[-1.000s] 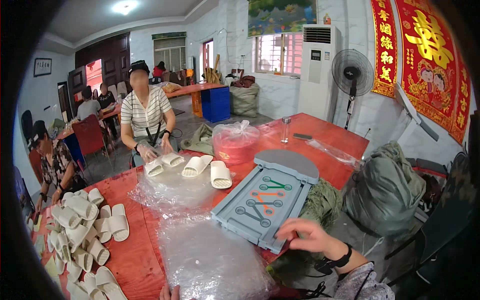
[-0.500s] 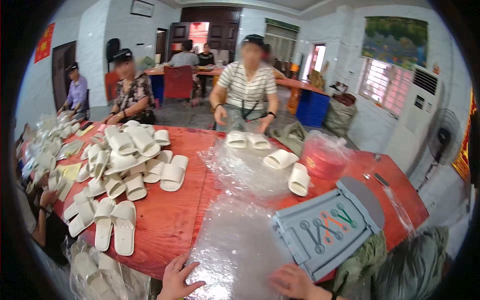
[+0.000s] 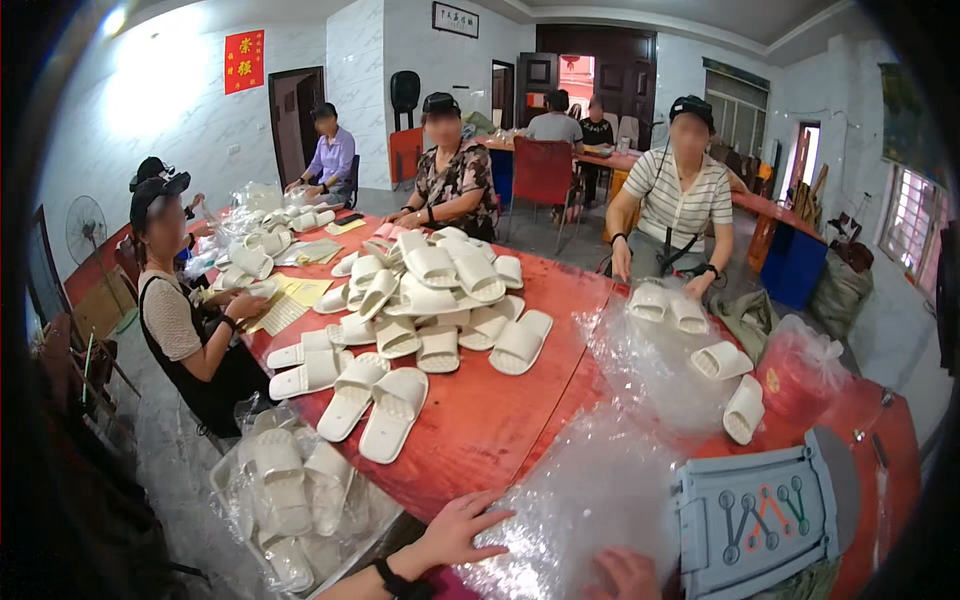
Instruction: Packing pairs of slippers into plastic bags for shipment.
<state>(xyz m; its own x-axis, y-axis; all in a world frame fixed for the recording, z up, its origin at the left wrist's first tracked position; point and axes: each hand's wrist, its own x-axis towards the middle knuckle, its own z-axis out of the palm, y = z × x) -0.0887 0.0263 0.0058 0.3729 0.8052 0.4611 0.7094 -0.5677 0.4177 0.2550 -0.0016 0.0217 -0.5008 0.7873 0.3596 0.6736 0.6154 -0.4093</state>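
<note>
Hands of the person wearing the camera enter at the bottom centre of the head view. Left hand (image 3: 455,528), with a dark wristband, lies flat with fingers spread apart on the red table (image 3: 490,420), touching the edge of a clear bubble-wrap sheet (image 3: 590,490). Right hand (image 3: 622,576) rests on the same sheet, mostly cut off; I cannot tell how its fingers sit. Just right lies a grey plastic tray (image 3: 760,515). White slippers (image 3: 420,300) are heaped at centre left.
</note>
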